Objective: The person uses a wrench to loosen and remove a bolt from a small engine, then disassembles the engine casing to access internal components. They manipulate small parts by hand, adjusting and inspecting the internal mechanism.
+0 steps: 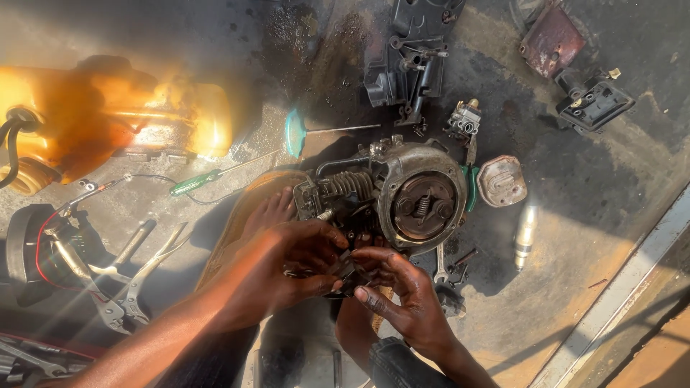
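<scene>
Hands (345,276) perhaps pinching small part beside engine (392,197)

Bare floor (575,237) lies open right of the engine (402,201), past the cap (502,181) and cylinder (525,237), while pliers (136,280) and screwdriver (208,178) crowd the left, the carburettor (463,118) and housing (410,57) block above.
</scene>
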